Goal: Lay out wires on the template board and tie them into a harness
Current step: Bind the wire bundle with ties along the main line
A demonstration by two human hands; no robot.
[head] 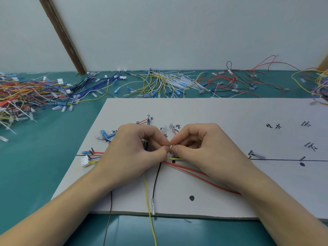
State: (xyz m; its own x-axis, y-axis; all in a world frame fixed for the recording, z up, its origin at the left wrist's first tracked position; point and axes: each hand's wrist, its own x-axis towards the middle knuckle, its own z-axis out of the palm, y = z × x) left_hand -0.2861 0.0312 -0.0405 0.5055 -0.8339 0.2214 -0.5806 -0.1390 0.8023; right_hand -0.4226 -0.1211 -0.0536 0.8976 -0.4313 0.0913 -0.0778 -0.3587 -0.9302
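**Both hands pinching at the wire bundle, mid-board**

Wire bundle (174, 158) lies flat on the template board (221, 114), right under the meeting fingertips of both hands; yellow, white and dark strands show in the gap just below the thumbs. Two red wires (191, 172) run out from that spot and pass under the right wrist. A yellow wire (148, 197) and a black wire (156, 178) drop toward the near board edge from below the left hand.

Left hand (136, 150): fingers curled, thumb and index tip pressed together on a small pale piece at the bundle. Right hand (197, 144): same curl, thumb and index pinching the same spot from the other side, fingertips touching the left's. The pinched piece is probably a cable tie, too small to be sure.

Left of the left hand: white connector (85, 161) with short coloured leads, blue terminals (106, 135) just beyond. Far side of both hands, off the board: loose wire piles (32, 94) and white cable ties (179, 79) on the green table (44, 157).
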